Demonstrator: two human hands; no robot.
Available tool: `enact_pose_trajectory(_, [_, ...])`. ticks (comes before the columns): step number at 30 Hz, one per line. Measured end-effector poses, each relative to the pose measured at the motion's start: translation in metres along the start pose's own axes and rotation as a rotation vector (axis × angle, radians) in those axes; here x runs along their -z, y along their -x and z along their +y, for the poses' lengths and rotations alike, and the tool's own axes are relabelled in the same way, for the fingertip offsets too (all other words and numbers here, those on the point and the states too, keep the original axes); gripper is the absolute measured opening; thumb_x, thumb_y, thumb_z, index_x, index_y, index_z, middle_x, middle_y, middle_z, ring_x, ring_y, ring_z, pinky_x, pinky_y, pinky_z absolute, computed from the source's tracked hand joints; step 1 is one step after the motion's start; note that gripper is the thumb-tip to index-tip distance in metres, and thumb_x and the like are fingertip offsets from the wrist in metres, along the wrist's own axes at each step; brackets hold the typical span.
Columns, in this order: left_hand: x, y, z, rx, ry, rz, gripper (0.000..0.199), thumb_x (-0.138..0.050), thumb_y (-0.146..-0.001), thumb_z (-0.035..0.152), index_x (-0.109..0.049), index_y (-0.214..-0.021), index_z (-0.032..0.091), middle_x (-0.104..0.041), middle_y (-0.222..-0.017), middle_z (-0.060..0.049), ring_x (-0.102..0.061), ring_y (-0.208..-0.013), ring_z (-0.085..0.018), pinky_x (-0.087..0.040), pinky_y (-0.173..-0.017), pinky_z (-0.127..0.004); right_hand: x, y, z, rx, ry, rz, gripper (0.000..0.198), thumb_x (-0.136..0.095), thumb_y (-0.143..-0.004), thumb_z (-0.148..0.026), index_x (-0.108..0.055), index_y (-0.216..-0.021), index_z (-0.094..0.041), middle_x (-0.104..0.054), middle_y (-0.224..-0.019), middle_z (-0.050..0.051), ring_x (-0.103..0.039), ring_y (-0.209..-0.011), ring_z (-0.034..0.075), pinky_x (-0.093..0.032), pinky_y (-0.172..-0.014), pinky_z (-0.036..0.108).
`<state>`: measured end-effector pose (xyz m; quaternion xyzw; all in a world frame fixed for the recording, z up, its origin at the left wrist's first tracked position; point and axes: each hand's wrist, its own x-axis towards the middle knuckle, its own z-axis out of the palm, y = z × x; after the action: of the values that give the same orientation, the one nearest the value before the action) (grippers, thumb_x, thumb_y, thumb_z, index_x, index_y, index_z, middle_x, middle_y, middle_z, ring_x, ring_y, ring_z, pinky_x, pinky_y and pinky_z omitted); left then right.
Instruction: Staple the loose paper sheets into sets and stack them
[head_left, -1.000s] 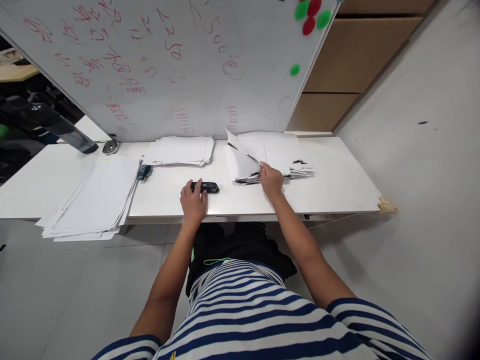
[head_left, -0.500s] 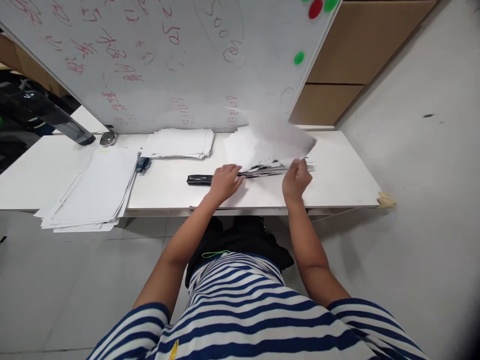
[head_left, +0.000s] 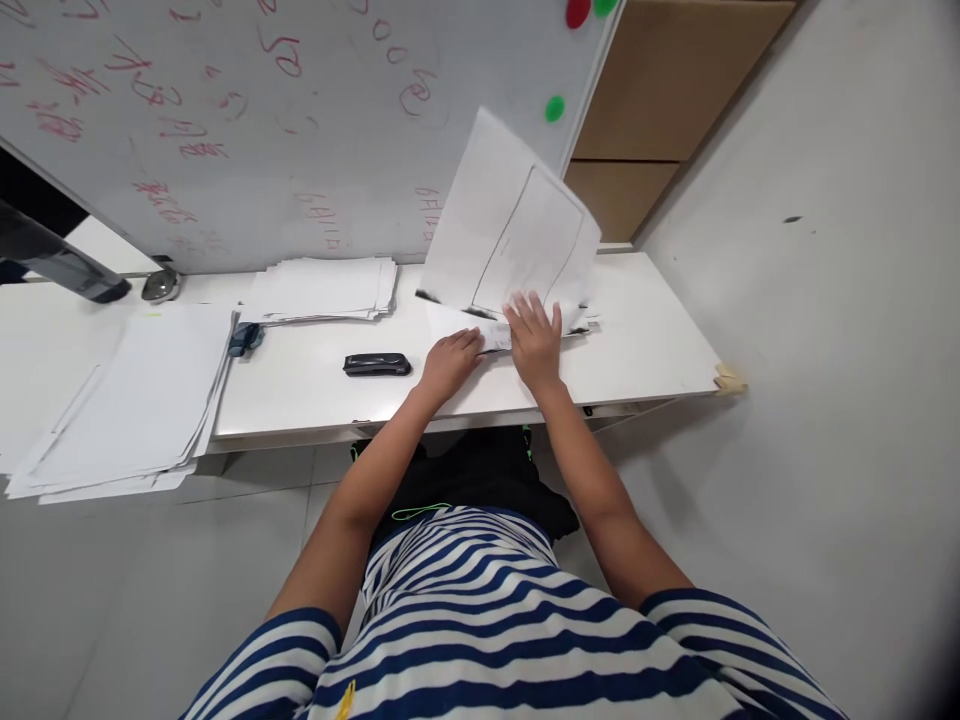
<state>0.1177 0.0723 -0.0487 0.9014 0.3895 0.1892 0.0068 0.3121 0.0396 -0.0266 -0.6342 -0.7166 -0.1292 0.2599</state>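
A sheaf of papers (head_left: 491,334) lies on the white table in front of me. My left hand (head_left: 452,364) grips its left near corner, fingers curled over the edge. One sheet with a drawn frame on it (head_left: 517,215) is raised and leans back toward the whiteboard. My right hand (head_left: 535,340) rests flat on the lower part of that sheet, fingers spread. To the left of my left hand sits a black stapler (head_left: 376,365), touched by neither hand.
A whiteboard (head_left: 300,130) with red writing stands along the table's back. Two paper stacks, one at the back (head_left: 322,290) and one overhanging the front edge (head_left: 142,390), lie left, near a dark blue clip (head_left: 245,339). Cardboard boxes (head_left: 645,80) and a wall are at right.
The raised sheet has swung up and back, showing its drawn frame. My right hand has let go of its edge, moved left and flattened onto it. The view has shifted right.
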Motion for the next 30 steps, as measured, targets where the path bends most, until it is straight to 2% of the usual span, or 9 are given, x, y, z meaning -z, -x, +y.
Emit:
enact_pose_trajectory(4, [0.003, 0.003, -0.004, -0.002, -0.003, 0.016, 0.035, -0.047, -0.099, 0.017, -0.066, -0.128, 0.018, -0.065, -0.136, -0.012, -0.06, -0.127, -0.025, -0.048, -0.1, -0.04, -0.013, 0.013, 0.008, 0.021, -0.049, -0.096, 0.048, -0.026, -0.105, -0.024, -0.052, -0.144, -0.03, -0.049, -0.154, 0.004, -0.035, -0.15, 0.023, -0.019, -0.122, 0.059])
enact_pose_trajectory(7, [0.005, -0.005, -0.002, 0.139, -0.017, 0.035, 0.029, -0.05, -0.096, 0.017, -0.073, -0.114, 0.019, -0.075, -0.11, -0.012, -0.068, -0.106, -0.027, -0.05, -0.09, -0.042, -0.011, 0.023, 0.018, 0.014, -0.086, -0.105, 0.046, -0.029, -0.104, -0.025, -0.055, -0.142, -0.029, -0.048, -0.155, 0.005, -0.033, -0.151, 0.022, -0.019, -0.123, 0.057])
enact_pose_trajectory(10, [0.007, -0.015, 0.003, 0.258, -0.022, 0.166, 0.021, -0.055, -0.092, 0.016, -0.076, -0.096, 0.018, -0.075, -0.095, -0.013, -0.068, -0.099, -0.029, -0.05, -0.086, -0.045, -0.006, 0.025, 0.024, 0.051, -0.122, -0.116, 0.046, -0.029, -0.104, -0.027, -0.055, -0.141, -0.028, -0.049, -0.155, 0.005, -0.034, -0.15, 0.021, -0.021, -0.123, 0.054])
enact_pose_trajectory(14, [0.009, -0.018, 0.007, 0.198, 0.072, 0.375, 0.023, -0.051, -0.092, 0.014, -0.072, -0.096, 0.021, -0.072, -0.107, -0.012, -0.064, -0.106, -0.025, -0.049, -0.093, -0.043, -0.003, 0.02, 0.027, 0.119, -0.146, -0.135, 0.046, -0.035, -0.102, -0.033, -0.052, -0.144, -0.023, -0.054, -0.151, 0.006, -0.042, -0.145, 0.023, -0.025, -0.122, 0.05])
enact_pose_trajectory(19, [0.014, -0.005, 0.005, 0.143, 0.12, 0.413, 0.023, -0.045, -0.098, 0.023, -0.067, -0.105, 0.026, -0.065, -0.123, -0.01, -0.055, -0.126, -0.025, -0.043, -0.11, -0.048, 0.004, 0.013, 0.024, 0.133, -0.154, -0.175, 0.05, -0.032, -0.096, -0.013, -0.058, -0.137, -0.018, -0.065, -0.138, 0.008, -0.059, -0.129, 0.022, -0.04, -0.114, 0.045])
enact_pose_trajectory(21, [0.021, 0.001, 0.005, 0.229, 0.109, 0.465, 0.026, -0.052, -0.097, 0.032, -0.061, -0.121, 0.026, -0.056, -0.137, -0.012, -0.044, -0.139, -0.028, -0.036, -0.117, -0.052, 0.014, 0.01, 0.02, 0.073, -0.171, -0.116, 0.051, -0.03, -0.094, -0.011, -0.062, -0.133, -0.017, -0.069, -0.131, 0.01, -0.064, -0.122, 0.023, -0.048, -0.106, 0.042])
enact_pose_trajectory(26, [0.057, 0.013, -0.006, 0.486, 0.249, 0.57, 0.088, -0.064, -0.089, 0.053, -0.012, -0.157, 0.032, -0.022, -0.162, -0.017, -0.02, -0.154, -0.032, -0.036, -0.116, -0.057, 0.065, 0.003, 0.004, -0.048, -0.41, 0.169, 0.039, -0.035, -0.102, -0.032, -0.066, -0.125, -0.023, -0.072, -0.122, 0.008, -0.067, -0.117, 0.025, -0.056, -0.099, 0.043])
enact_pose_trajectory(28, [0.077, 0.017, -0.017, 0.47, 0.403, 0.519, 0.089, -0.062, -0.09, 0.058, -0.007, -0.157, 0.037, -0.024, -0.162, -0.015, -0.026, -0.152, -0.031, -0.041, -0.112, -0.054, 0.082, -0.001, 0.0, -0.081, -0.571, 0.252, 0.035, -0.042, -0.102, -0.042, -0.067, -0.121, -0.025, -0.074, -0.113, 0.007, -0.07, -0.108, 0.025, -0.059, -0.092, 0.044])
enact_pose_trajectory(30, [0.097, 0.021, -0.027, 0.404, 0.612, 0.45, 0.083, -0.063, -0.088, 0.061, -0.02, -0.154, 0.035, -0.036, -0.156, -0.013, -0.037, -0.147, -0.031, -0.045, -0.109, -0.05, 0.087, -0.005, -0.003, -0.113, -0.748, 0.31, 0.031, -0.051, -0.099, -0.047, -0.066, -0.114, -0.024, -0.074, -0.101, 0.005, -0.072, -0.098, 0.023, -0.061, -0.084, 0.042])
